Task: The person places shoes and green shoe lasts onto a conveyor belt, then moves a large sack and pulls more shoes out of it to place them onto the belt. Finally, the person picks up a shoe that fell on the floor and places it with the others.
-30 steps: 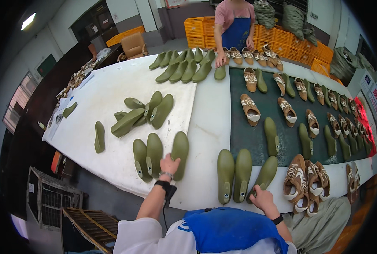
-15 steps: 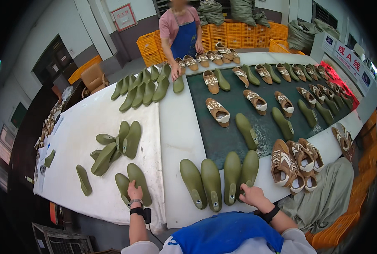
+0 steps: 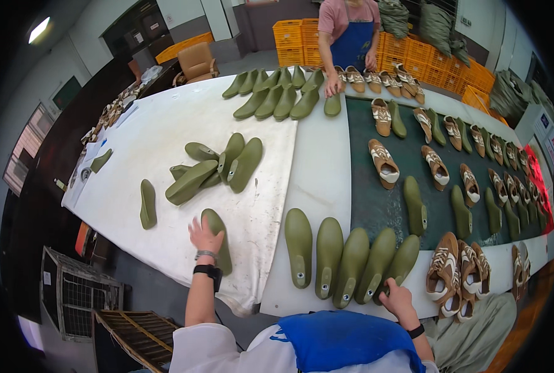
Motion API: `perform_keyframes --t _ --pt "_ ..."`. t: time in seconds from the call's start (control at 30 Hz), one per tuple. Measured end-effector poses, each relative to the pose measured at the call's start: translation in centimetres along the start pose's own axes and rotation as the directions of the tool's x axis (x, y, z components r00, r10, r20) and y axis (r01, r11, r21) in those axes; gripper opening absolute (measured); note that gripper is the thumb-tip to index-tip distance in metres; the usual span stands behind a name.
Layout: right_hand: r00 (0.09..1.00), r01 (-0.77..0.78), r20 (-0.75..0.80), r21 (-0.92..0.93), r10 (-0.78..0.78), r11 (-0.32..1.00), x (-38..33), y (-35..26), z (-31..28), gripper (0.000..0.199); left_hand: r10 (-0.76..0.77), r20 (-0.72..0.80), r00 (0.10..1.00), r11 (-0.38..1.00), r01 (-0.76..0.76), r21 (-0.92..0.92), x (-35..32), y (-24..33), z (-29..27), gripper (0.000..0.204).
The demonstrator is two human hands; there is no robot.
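Left hand (image 3: 206,236) reached a green last (image 3: 223,252), grip wide. Right hand (image 3: 401,299) touched another green last (image 3: 405,258); couldn't tell its grip. Orange crates (image 3: 288,42) stood far, contents unclear.

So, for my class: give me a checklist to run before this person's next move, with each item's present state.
1. Left hand at the nearest olive-green, foot-shaped, smooth plastic-looking shoe last: ok, fingers spread over its side.
2. Right hand at the rightmost green last of the front row of five: ok, fingers at its near end.
3. Right hand's grip firm: cannot tell.
4. Heaped green lasts separated: not ok, they overlap.
5. Brown-and-white lace-up shoes clear of the right hand: ok, a gap shows.
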State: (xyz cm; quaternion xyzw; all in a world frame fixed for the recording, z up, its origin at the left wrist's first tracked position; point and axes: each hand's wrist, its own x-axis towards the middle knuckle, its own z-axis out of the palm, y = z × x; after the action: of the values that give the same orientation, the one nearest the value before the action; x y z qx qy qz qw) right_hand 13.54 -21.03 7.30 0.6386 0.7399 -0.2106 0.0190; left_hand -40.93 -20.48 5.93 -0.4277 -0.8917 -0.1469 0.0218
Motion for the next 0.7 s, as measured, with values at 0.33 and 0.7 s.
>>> perform_keyframes --t 0.33,0.7 --pt "0.998 -0.056 0.01 -0.04 0.056 0.998 0.7 -1.2 0.3 0.03 0.268 0.483 0.834 0.779 0.108 -0.618 -5.5 5.6 7.7 0.082" --pt "0.987 -0.124 -0.113 -0.06 0.117 0.99 0.4 -0.8 1.0 0.029 0.238 0.123 0.963 0.971 -0.236 -0.031 21.0 6.9 7.4 0.077"
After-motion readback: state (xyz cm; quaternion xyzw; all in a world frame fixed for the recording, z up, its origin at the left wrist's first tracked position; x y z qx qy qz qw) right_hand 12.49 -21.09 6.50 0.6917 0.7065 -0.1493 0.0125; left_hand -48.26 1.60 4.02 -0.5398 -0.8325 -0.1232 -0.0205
